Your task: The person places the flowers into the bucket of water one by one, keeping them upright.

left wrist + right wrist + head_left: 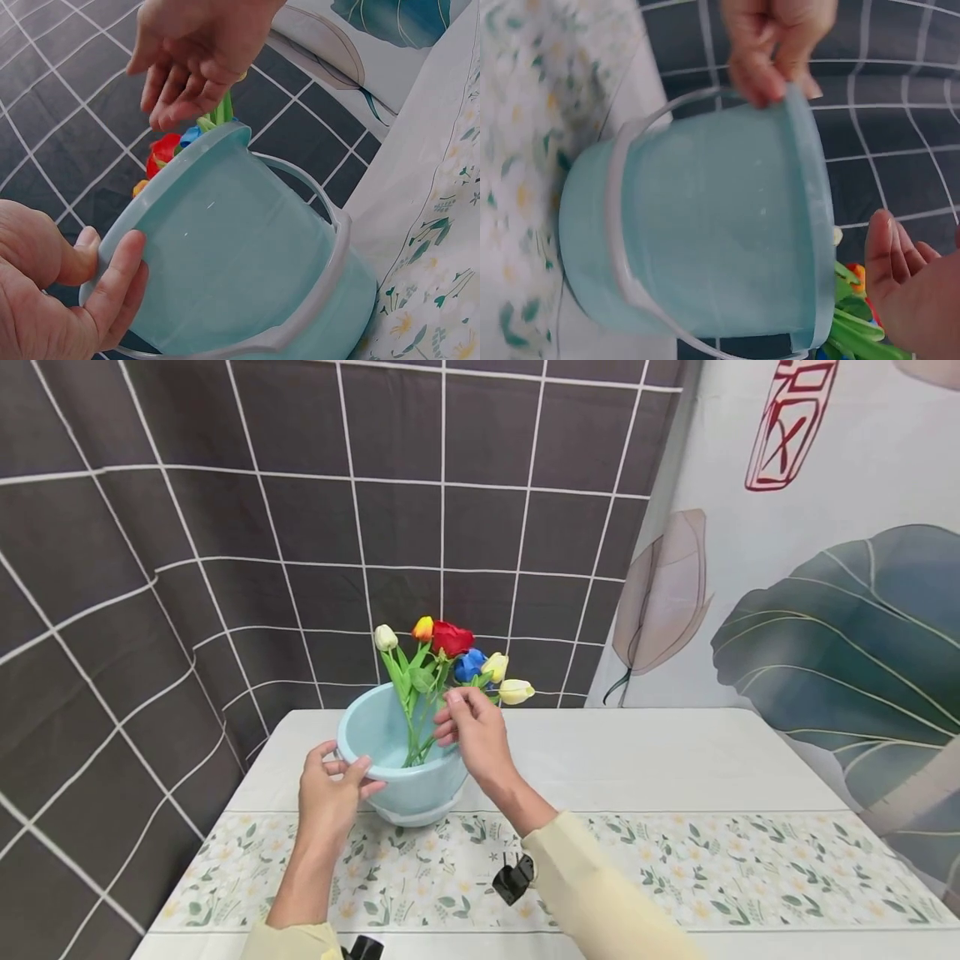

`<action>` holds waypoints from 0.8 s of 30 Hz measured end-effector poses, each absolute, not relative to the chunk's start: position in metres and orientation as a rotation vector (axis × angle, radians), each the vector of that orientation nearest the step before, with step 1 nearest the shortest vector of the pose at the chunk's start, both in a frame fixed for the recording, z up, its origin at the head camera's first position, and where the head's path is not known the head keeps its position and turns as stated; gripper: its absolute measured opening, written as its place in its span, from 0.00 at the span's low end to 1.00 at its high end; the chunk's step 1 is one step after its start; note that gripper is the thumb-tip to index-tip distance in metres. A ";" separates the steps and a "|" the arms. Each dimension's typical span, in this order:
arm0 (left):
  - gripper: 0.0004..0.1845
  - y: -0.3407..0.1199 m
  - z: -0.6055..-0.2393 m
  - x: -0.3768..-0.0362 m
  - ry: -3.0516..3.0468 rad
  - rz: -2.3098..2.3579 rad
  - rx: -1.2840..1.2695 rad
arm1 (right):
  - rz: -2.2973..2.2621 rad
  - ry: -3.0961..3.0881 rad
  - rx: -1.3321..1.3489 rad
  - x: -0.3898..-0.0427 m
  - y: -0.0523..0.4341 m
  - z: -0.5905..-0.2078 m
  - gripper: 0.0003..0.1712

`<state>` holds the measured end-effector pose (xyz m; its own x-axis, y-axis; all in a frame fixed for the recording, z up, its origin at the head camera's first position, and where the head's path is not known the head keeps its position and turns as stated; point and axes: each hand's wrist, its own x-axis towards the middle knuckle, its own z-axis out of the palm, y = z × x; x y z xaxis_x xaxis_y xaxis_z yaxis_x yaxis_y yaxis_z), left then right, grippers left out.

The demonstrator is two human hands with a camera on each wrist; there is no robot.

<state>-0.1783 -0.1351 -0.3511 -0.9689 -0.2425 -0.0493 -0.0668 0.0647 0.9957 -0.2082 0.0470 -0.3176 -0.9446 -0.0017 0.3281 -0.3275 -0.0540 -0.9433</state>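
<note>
A light blue bucket (412, 793) with a pale handle (337, 247) stands on the table near its left side. My left hand (330, 789) pinches the bucket's near left rim between thumb and fingers. Inside leans a bunch of flowers (423, 693): a red rose (452, 638), a blue bloom (470, 666), an orange-yellow tulip (423, 628) and several pale tulips. Over the right rim my right hand (476, 731) hovers beside the stems, its fingers loosely bent. In the right wrist view nothing shows between its fingers, and green leaves (855, 330) are close behind it.
The table wears a white cloth (637, 752) with a floral band (675, 868) along the front. Behind hangs a dark cloth with a white grid (397, 518); a curtain printed with large leaves (862, 635) hangs at the right.
</note>
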 end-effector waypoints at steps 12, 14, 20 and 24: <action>0.36 -0.149 -0.350 -0.182 -2.197 -2.051 0.317 | 2.997 -1.306 0.292 -0.200 0.089 -0.313 0.25; 0.36 -0.151 -0.351 -0.180 -2.208 -2.045 0.321 | 2.973 -1.315 0.313 -0.197 0.098 -0.315 0.27; 0.36 -0.157 -0.356 -0.173 -2.325 -1.912 0.319 | 2.510 -1.685 0.375 -0.186 0.133 -0.316 0.30; 0.31 -0.158 -0.361 -0.166 -2.414 -1.637 0.316 | 1.976 -2.057 0.349 -0.175 0.160 -0.312 0.25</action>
